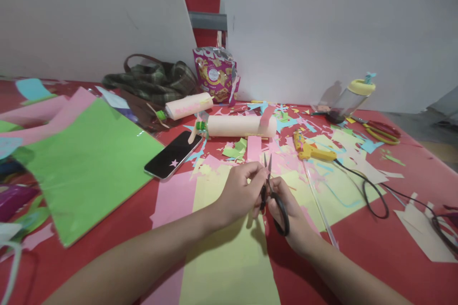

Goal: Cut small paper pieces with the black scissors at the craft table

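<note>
Green sheet (93,167): far left, on the red table (118,224).
Phone (164,164): beside the sheet, screen up, a small pink star (174,163) on it.
Pale cylinder (236,126): lying beyond the hands, green cap to the left.
Left hand (241,190): thumb and fingers drawn together at the blades — cannot tell whether paper is pinched there.
Scissors (282,214): between the hands, above a yellow sheet (222,262), tips pointing away, slightly parted.
Right hand (293,214): closed around the scissors' black handles.
Glue gun (317,153): yellow, right of the hands, on paper scraps (343,190).
</note>
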Demonstrator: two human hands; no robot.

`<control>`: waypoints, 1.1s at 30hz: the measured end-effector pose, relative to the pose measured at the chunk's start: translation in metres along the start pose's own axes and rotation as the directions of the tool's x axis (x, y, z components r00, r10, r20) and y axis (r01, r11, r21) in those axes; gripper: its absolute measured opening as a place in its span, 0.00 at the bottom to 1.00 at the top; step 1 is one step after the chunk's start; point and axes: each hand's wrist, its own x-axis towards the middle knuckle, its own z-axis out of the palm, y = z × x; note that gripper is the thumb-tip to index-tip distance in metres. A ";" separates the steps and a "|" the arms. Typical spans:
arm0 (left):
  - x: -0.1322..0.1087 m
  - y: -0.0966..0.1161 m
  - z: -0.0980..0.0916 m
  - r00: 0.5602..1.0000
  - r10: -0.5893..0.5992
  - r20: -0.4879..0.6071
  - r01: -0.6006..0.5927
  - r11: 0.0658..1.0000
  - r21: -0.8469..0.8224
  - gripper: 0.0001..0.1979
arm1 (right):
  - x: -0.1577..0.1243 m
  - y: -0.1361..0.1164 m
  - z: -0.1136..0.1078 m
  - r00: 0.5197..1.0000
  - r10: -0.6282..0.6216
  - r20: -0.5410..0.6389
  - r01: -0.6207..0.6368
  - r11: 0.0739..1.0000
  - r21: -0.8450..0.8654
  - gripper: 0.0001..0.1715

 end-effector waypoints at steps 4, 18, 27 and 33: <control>0.000 0.000 0.000 1.000 0.005 -0.014 -0.004 1.000 0.020 0.15 | 0.000 -0.001 0.002 1.000 -0.007 -0.015 0.006 1.000 -0.025 0.16; 0.001 0.001 0.000 1.000 -0.004 -0.005 0.004 1.000 0.015 0.15 | -0.001 0.002 0.000 0.999 -0.003 -0.036 0.002 1.000 -0.031 0.16; 0.000 0.002 0.000 0.999 0.023 -0.039 -0.022 0.999 0.037 0.15 | -0.001 0.004 -0.002 0.999 0.040 -0.033 -0.040 0.999 0.007 0.16; 0.003 0.004 -0.001 0.996 0.050 -0.071 -0.044 0.996 0.082 0.16 | 0.000 0.003 0.000 0.997 0.037 -0.061 -0.036 0.999 0.025 0.16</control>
